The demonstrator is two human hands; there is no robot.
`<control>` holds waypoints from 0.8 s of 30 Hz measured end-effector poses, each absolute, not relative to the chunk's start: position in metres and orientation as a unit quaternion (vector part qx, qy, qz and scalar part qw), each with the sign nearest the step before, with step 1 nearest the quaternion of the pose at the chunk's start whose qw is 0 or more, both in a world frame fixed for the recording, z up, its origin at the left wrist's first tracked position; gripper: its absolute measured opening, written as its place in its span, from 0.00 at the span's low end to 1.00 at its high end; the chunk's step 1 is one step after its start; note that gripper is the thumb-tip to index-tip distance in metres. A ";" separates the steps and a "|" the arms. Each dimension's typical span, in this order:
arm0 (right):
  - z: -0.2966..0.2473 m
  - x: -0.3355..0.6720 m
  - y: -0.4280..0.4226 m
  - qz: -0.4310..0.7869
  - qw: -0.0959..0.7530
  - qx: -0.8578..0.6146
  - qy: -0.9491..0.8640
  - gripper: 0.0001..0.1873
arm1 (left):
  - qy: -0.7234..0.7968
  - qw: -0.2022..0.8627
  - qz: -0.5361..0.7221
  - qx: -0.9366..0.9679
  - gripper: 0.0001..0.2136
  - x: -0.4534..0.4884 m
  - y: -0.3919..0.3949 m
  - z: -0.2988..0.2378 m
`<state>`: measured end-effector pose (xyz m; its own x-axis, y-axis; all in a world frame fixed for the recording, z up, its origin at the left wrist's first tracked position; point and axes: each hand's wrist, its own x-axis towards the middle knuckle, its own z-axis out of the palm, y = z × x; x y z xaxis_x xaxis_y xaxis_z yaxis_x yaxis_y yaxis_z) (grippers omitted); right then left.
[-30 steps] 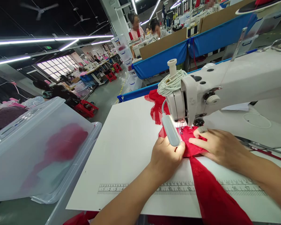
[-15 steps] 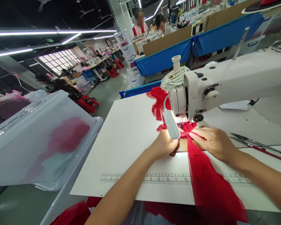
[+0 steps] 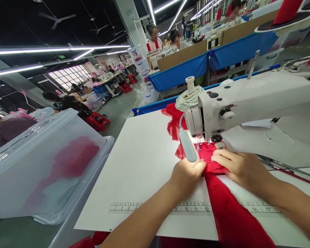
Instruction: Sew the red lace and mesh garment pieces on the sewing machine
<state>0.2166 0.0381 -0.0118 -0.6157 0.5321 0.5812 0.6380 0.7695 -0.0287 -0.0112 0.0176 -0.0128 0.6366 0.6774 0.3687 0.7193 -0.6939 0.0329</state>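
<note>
Sheer red fabric point(image 3: 227, 203) runs from under the needle of a white sewing machine point(image 3: 260, 94) down over the table's front edge. My left hand point(image 3: 187, 177) pinches the fabric's left edge between thumb and fingers, just below the small lamp point(image 3: 188, 146). On the right side of the cloth, my right hand point(image 3: 244, 170) grips it with bent fingers, close to the presser foot point(image 3: 198, 147). Its thumb is mostly hidden. Between the hands the fabric lies spread, with a textured, lace-like patch. More red fabric point(image 3: 174, 119) lies behind the machine head.
Scissors point(image 3: 297, 172) with red handles lie right of my right hand. A printed ruler point(image 3: 191, 209) crosses the white tabletop point(image 3: 124, 162). At left stands a translucent plastic box point(image 3: 54, 172) with red and pale cloth inside. Several people sit at machines farther off.
The fabric between my hands, bunched into a narrow strip before, is now spread flatter below the needle. My right hand has shifted its grip, and the camera view has tilted up slightly.
</note>
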 end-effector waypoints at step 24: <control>-0.005 0.209 0.040 -0.131 0.316 -0.348 -0.873 0.16 | -0.385 0.052 -0.194 -0.901 0.48 -0.006 -0.007 0.002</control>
<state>0.2090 0.0398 -0.0055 -0.5580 0.5246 0.6430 0.6901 0.7237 0.0084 -0.0063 -0.0065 0.0023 0.6283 0.6732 0.3899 0.7137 -0.6983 0.0553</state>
